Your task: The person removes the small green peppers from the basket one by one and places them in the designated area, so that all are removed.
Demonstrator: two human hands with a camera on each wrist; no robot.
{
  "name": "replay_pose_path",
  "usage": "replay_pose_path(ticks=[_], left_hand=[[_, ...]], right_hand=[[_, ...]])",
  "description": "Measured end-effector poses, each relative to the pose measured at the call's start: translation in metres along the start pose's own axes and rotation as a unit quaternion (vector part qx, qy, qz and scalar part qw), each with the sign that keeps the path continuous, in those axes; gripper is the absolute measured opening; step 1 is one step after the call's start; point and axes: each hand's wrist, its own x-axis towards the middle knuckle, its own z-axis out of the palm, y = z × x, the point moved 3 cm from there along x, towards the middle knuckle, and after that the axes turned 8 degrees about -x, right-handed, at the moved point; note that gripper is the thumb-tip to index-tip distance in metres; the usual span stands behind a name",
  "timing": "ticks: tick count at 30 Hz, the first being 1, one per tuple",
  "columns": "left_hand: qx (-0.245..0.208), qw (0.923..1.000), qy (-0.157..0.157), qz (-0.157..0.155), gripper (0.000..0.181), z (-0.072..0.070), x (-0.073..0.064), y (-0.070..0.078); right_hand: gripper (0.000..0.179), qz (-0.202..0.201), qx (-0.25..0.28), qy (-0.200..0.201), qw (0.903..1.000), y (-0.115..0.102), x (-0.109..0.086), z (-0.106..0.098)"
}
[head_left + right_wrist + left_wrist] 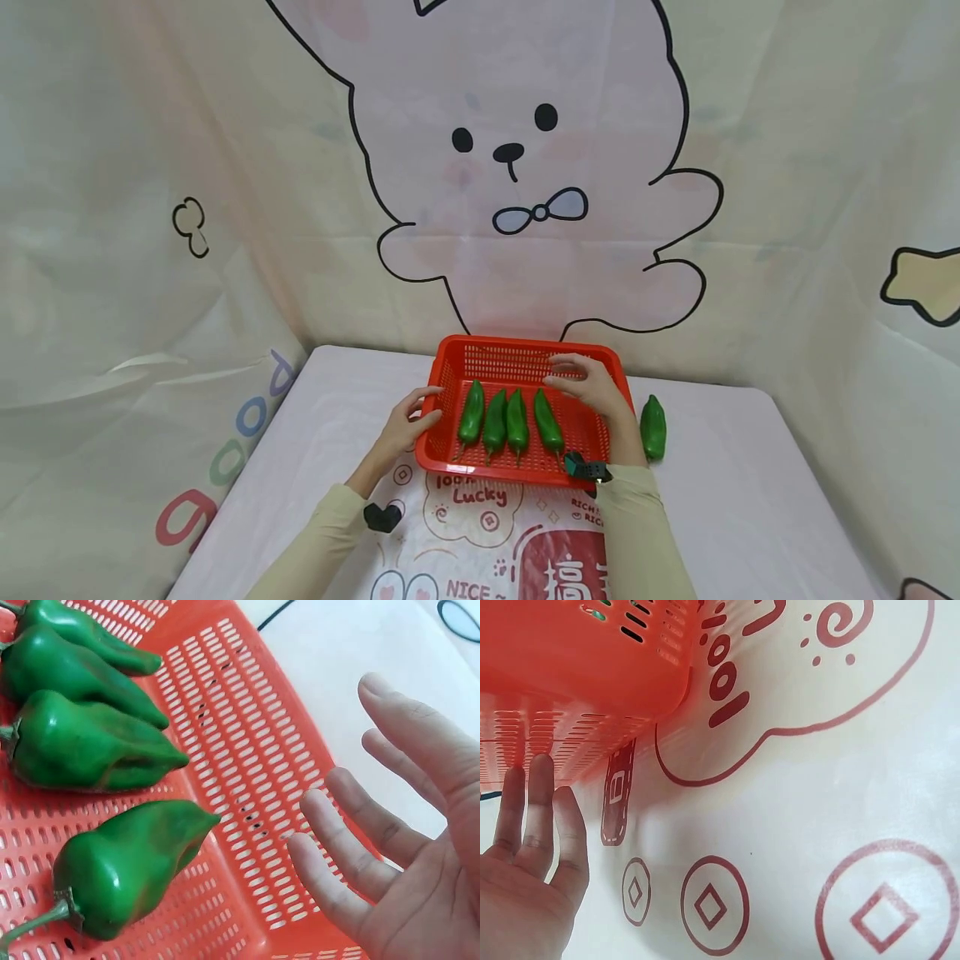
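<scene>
My left grip (407, 423) was at the left side of the red basket (506, 362), its fingers straight and a little apart, the tips against the slotted wall; it was not pinching anything I could make out. My right grip (591, 387) was spread, thumb and fingers apart and holding nothing, over the basket's far right part, near the peppers but not touching them.

Four green peppers lay in a row on the basket's floor, stems towards me and tips towards the far wall: the leftmost pepper (472, 412), the second pepper (495, 421) and the third pepper (517, 419) close side by side, then the rightmost pepper (548, 422) after a wider gap. A loose pepper (653, 429) lay outside, on the white worktop (727, 483), just beside the basket's right side, past my right forearm.

The basket stood towards the back of the worktop, with a printed sheet (480, 521) showing in front of it. Behind rose a backdrop (510, 75) with a cartoon animal wearing a bow tie.
</scene>
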Motion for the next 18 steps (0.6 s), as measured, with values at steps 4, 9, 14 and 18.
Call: replay_pose_path(ticks=[4,9,14,18], left_hand=[[-0.004,1.0000,-0.004,0.002,0.043,0.000,0.001,-0.003],[-0.007,1.0000,0.000,0.000,0.042,-0.001,0.000,-0.002],[-0.006,1.0000,-0.004,-0.003,0.044,-0.001,0.000,-0.003],[-0.009,0.9999,-0.006,-0.001,0.044,0.000,0.000,-0.004]], right_hand=[[0.050,0.026,-0.019,0.003,0.9995,0.010,0.002,-0.001],[0.050,0.032,-0.049,0.000,0.9983,0.021,0.007,0.001],[0.051,0.054,-0.042,-0.006,0.9976,0.031,0.009,0.004],[0.051,0.057,-0.020,-0.015,0.9981,0.038,0.009,0.006]])
